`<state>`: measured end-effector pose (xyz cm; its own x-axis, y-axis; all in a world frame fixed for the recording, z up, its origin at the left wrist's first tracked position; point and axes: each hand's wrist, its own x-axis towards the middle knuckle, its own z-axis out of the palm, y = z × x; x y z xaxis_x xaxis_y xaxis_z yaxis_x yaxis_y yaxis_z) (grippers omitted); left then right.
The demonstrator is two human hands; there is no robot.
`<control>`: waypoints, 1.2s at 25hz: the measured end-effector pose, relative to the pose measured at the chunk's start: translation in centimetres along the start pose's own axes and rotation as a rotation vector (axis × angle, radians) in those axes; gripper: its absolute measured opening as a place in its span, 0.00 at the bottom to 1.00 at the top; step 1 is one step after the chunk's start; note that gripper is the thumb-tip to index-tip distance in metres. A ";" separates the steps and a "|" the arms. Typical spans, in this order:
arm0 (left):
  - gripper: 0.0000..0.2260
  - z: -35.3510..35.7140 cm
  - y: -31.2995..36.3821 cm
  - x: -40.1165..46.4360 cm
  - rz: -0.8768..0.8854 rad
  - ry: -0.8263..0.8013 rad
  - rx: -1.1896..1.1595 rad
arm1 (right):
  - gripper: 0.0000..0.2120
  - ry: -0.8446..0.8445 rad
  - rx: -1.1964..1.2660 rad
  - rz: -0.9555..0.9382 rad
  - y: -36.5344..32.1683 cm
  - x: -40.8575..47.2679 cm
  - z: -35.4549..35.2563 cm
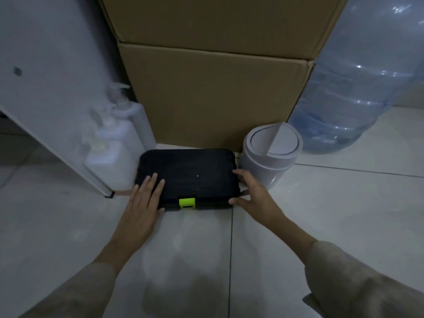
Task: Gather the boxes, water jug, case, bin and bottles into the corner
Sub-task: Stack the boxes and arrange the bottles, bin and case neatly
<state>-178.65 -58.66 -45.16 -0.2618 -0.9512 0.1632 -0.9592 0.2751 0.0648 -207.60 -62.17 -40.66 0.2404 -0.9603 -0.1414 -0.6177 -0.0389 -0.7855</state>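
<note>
A black case [192, 173] with a lime-green latch lies flat on the floor against the lower of two stacked cardboard boxes [213, 95]. My left hand [144, 200] rests flat on the case's front left corner, fingers straight. At the case's right end my right hand [250, 193] touches it with fingers spread, thumb at the front corner. A small grey bin [270, 150] with a swing lid stands just right of the case. White pump bottles [121, 134] stand at its left. A large clear blue water jug [358, 88] stands right of the boxes.
A white panel [50, 88] leans or stands at the left, its foot near the bottles. Pale floor tiles [321, 203] stretch in front and to the right.
</note>
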 end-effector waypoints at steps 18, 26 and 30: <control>0.30 -0.4 -0.3 6.0 -0.125 -0.078 -0.044 | 0.07 0.452 0.231 0.152 2.0 -1.2 2.5; 0.27 -2.0 3.6 6.3 0.008 -0.207 -0.085 | 0.23 0.500 0.557 0.336 2.4 0.2 -2.9; 0.28 -1.9 5.3 7.6 -0.078 -0.252 -0.050 | 0.28 0.390 0.542 0.342 2.2 -0.3 -3.2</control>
<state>-185.56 -64.13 -41.70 -0.2118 -0.9728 -0.0938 -0.9727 0.2005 0.1168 -211.50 -62.86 -40.42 -0.2437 -0.9267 -0.2861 -0.1309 0.3237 -0.9371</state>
